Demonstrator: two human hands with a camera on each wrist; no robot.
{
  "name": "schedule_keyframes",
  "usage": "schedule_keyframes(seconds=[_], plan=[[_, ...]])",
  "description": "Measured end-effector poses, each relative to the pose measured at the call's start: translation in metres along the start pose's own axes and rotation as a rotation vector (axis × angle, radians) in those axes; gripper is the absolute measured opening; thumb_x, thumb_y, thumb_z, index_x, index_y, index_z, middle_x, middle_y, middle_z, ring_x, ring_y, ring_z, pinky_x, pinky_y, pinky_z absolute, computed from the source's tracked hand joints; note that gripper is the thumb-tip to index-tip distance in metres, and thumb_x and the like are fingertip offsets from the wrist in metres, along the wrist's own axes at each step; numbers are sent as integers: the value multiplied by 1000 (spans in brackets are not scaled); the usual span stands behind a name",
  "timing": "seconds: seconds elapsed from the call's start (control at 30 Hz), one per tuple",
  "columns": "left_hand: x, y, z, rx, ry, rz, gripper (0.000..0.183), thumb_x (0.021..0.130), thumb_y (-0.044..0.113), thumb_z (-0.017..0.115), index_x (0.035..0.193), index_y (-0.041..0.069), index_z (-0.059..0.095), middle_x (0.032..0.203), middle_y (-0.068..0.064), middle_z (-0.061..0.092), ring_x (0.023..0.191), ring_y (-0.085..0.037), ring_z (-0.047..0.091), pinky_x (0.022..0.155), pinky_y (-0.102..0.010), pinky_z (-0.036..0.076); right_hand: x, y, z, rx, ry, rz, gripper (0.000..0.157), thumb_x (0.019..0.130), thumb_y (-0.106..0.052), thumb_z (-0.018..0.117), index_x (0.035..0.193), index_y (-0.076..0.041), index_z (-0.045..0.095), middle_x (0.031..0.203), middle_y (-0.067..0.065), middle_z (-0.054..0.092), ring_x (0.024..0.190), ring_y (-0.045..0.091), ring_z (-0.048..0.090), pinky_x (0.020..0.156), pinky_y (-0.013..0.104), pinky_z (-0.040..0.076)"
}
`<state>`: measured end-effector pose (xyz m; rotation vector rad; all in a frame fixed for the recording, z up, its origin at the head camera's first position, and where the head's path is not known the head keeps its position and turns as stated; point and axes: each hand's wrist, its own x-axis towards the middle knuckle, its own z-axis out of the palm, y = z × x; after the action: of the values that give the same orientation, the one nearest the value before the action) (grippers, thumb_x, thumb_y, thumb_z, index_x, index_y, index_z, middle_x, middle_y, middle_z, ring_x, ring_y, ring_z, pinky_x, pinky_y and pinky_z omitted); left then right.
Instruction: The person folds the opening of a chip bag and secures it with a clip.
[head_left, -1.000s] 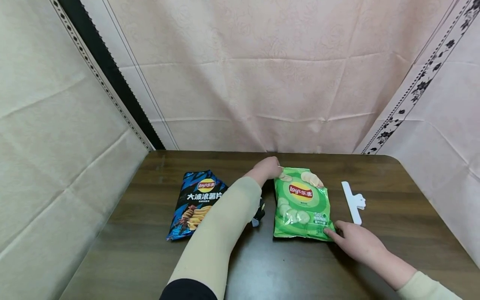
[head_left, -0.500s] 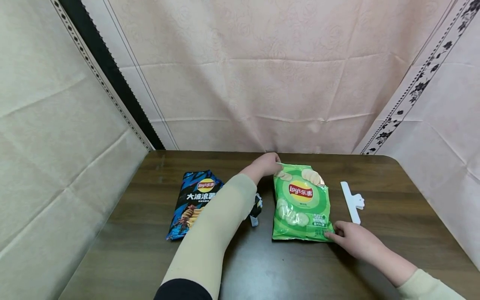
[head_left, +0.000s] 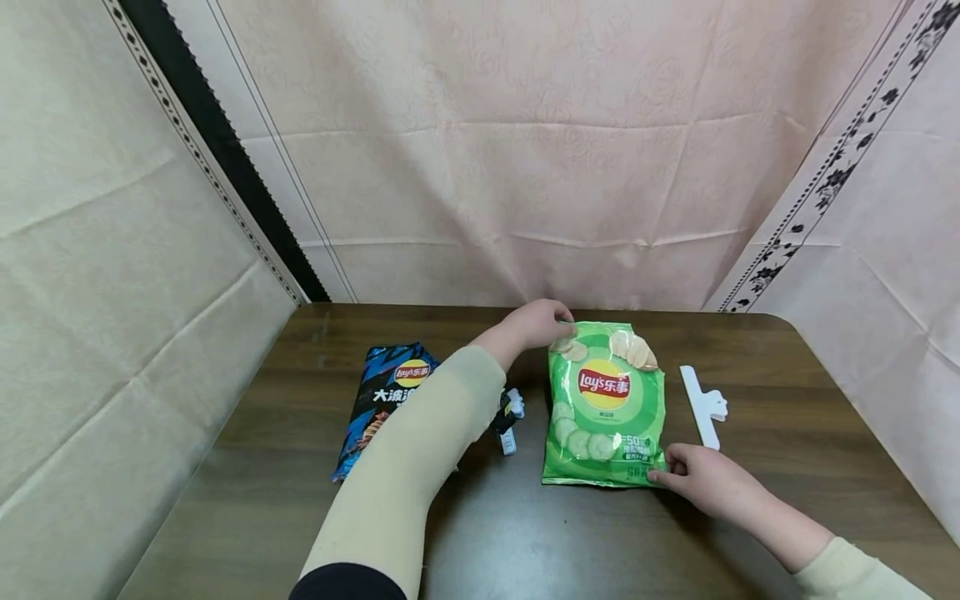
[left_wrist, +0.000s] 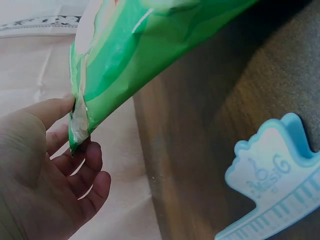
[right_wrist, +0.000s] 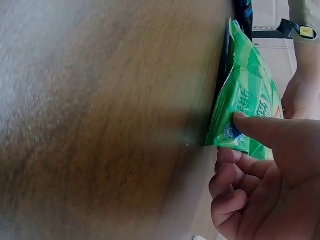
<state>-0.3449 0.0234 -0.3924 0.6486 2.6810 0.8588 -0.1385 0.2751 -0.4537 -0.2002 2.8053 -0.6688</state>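
Note:
A green Lay's chip bag [head_left: 603, 429] faces up between the two hands over the wooden table. My left hand [head_left: 536, 325] pinches its far left corner between thumb and fingers; in the left wrist view that hand [left_wrist: 55, 160] holds the crimped edge, and the bag [left_wrist: 145, 50] slants up there. With thumb on top and fingers beneath, my right hand [head_left: 708, 479] grips the near right corner. The right wrist view shows the thumb of the right hand [right_wrist: 280, 160] pressing on the printed front of the bag [right_wrist: 250, 90].
A dark blue Lay's bag [head_left: 375, 400] lies at left, partly hidden by the left sleeve [head_left: 420, 450]. A light blue clip [left_wrist: 280, 175] with piano keys printed on it lies near the left wrist. A white clip [head_left: 701, 408] lies right of the green bag. Curtains hang behind the table [head_left: 540, 542].
The green bag's far edge has risen and its front tilts more towards me. My left hand has moved slightly up and away with that corner. My right hand stays nearly in place.

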Motion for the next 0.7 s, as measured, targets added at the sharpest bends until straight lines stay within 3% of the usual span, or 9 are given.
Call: schedule_keyframes(seconds=[0.3,0.7], plan=[[-16,12,-12,28,31,11,21,97,39,63,109,22,67,104,8,62,94,-14,57,81,-30,48,-2,-3,0,-4,8,11,33,88,-36,74,73,-14,54,63,-3,48,58,14,44,53,29,34],[-31,29,-23,129,15,76,32,97,42,63,122,23,66,118,8,63,103,-9,56,95,-31,46,1,-5,2,-2,31,8,32,87,-36,75,75,-14,55,64,-2,49,59,14,44,54,30,36]])
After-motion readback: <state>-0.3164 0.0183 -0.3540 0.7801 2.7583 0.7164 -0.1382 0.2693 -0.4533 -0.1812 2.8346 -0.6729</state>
